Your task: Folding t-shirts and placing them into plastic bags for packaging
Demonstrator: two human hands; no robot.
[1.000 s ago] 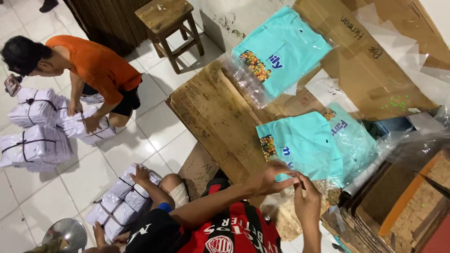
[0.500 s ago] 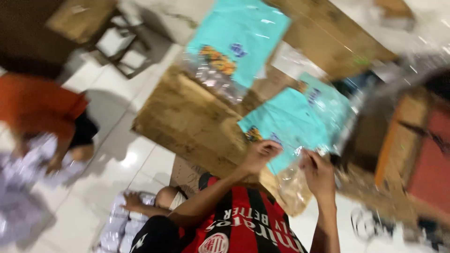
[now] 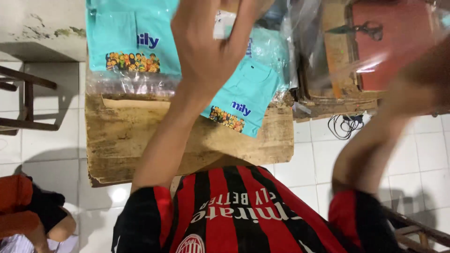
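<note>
The left hand (image 3: 208, 44), raised with fingers loosely spread, touches a small white tag above the folded turquoise shirt in clear plastic (image 3: 243, 96) lying at the far right edge of the worn wooden table (image 3: 140, 140); the right hand's grip cannot be told, blurred.

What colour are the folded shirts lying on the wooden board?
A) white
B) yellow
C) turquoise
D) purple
C: the two folded shirts on the wooden board are turquoise, each with a row of little cartoon figures printed on it, and the left hand is raised just above them.
</note>
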